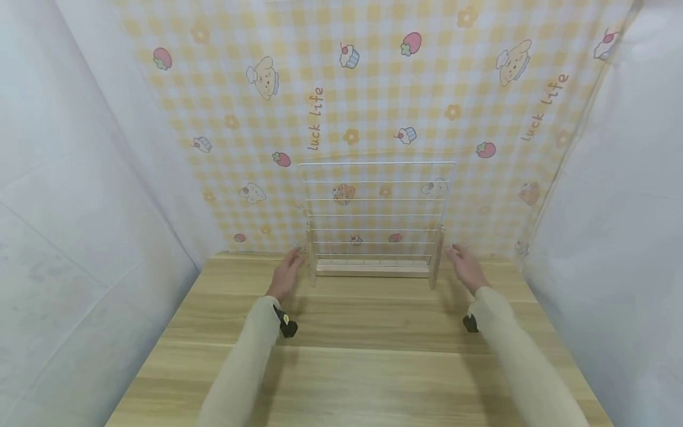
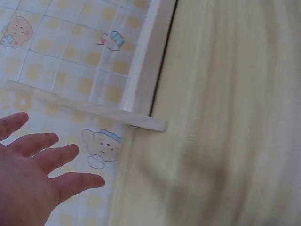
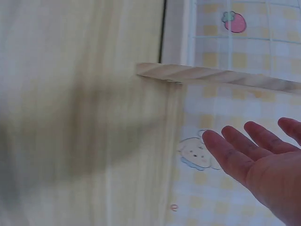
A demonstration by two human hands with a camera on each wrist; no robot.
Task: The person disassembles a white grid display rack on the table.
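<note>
A white wire grid rack [image 1: 373, 229] with a wooden base and two wooden side posts stands upright at the back of the table. To its left, my left hand [image 1: 286, 274] is held just apart from the left post [image 2: 89, 107], its fingers extended. My right hand [image 1: 468, 268] is on the other side, near the right post [image 3: 216, 75], and its fingers are also straight. Neither hand touches the rack. Both wrist views show spread or extended fingers holding nothing.
The wood-grain table [image 1: 363, 379] reaches back to a wall covered with yellow checked cloth [image 1: 373, 112]. Pale sheets hang at the left [image 1: 80, 207] and right [image 1: 613, 207] sides. A dark device [image 1: 288, 326] sits on the left wrist.
</note>
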